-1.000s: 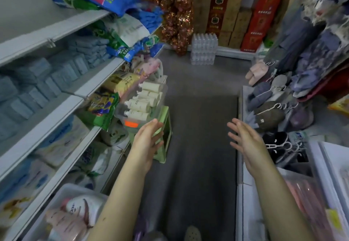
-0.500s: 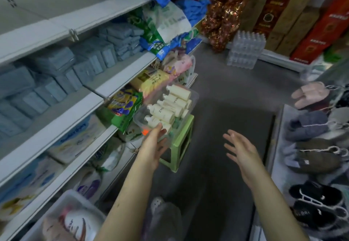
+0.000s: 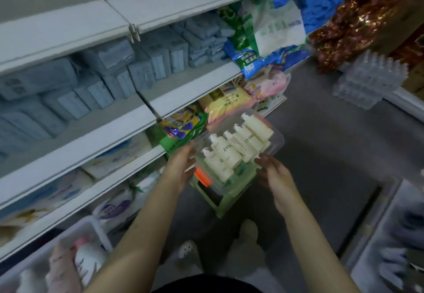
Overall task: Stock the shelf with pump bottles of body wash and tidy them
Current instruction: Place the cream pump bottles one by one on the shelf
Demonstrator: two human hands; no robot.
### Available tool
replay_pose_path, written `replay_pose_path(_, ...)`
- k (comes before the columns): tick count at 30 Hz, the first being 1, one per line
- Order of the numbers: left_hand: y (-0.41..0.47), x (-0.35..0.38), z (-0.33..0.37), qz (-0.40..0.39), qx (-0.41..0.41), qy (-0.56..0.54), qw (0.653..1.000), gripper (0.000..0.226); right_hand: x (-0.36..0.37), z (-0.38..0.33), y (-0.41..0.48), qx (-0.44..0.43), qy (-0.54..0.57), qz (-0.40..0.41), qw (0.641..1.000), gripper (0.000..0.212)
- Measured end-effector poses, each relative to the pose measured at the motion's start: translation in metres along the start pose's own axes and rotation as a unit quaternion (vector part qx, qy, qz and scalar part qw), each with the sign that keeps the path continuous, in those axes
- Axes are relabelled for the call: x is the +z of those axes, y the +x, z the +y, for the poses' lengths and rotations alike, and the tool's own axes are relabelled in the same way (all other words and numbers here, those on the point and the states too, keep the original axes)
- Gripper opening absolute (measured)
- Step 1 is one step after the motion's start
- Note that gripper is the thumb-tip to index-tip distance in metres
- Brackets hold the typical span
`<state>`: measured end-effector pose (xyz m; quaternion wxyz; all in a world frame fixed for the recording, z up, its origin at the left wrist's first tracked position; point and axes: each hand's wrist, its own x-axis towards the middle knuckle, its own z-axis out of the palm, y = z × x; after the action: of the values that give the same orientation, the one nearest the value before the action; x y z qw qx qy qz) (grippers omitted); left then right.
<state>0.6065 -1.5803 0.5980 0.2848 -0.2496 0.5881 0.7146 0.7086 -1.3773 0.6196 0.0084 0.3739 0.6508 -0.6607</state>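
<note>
A shop aisle with a grey floor (image 3: 321, 155) runs up the right of the frame; white shelves (image 3: 146, 109) fill the left, stacked with pale blue packs (image 3: 114, 74) and bright bags; at the centre a clear plastic bin (image 3: 277, 141) sits on a green stool (image 3: 220, 203), and the cream pump bottles (image 3: 229, 152) lie side by side inside it; the left hand (image 3: 181, 166) rests against the bin's left wall beside an orange latch (image 3: 203, 178), fingers fairly straight; the right hand (image 3: 275, 175) is spread loosely at the bin's near right corner, though whether it touches cannot be told.
</note>
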Motion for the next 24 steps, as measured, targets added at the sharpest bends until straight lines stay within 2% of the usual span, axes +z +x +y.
replay_pose_path(4, 0.023, 0.000, -0.013, 0.037, -0.031, -0.025, 0.999, 0.033, 0.009, -0.006, 0.056, 0.010, -0.078, -0.067, 0.995, 0.012)
replay_pose_path(7, 0.041, 0.004, -0.024, 0.088, -0.070, -0.054, 0.992, 0.022, 0.014, -0.005, 0.096, 0.000, -0.156, -0.123, 0.980, 0.021)
replay_pose_path(10, 0.062, 0.020, -0.043, 0.141, -0.104, -0.064, 0.983, 0.024, 0.018, 0.001, 0.142, 0.012, -0.225, -0.178, 0.958, 0.030)
replay_pose_path(16, 0.102, 0.074, -0.096, 0.193, -0.193, -0.092, 0.958, 0.059, 0.018, 0.021, 0.220, 0.053, -0.302, -0.266, 0.914, 0.045)
replay_pose_path(19, 0.119, 0.094, -0.105, 0.230, -0.211, -0.154, 0.938, 0.053, 0.020, 0.038, 0.245, 0.051, -0.333, -0.305, 0.890, 0.047)
replay_pose_path(20, 0.124, 0.100, -0.106, 0.242, -0.215, -0.163, 0.932, 0.062, 0.020, 0.042, 0.251, 0.044, -0.344, -0.317, 0.883, 0.048)
replay_pose_path(22, 0.141, 0.107, -0.117, 0.276, -0.227, -0.134, 0.924, 0.102, 0.022, 0.049, 0.261, 0.032, -0.361, -0.333, 0.871, 0.051)
replay_pose_path(23, 0.147, 0.110, -0.122, 0.298, -0.232, -0.103, 0.920, 0.108, 0.023, 0.053, 0.266, 0.029, -0.363, -0.340, 0.867, 0.052)
replay_pose_path(24, 0.151, 0.112, -0.124, 0.319, -0.231, -0.080, 0.916, 0.099, 0.024, 0.055, 0.270, 0.026, -0.366, -0.344, 0.864, 0.053)
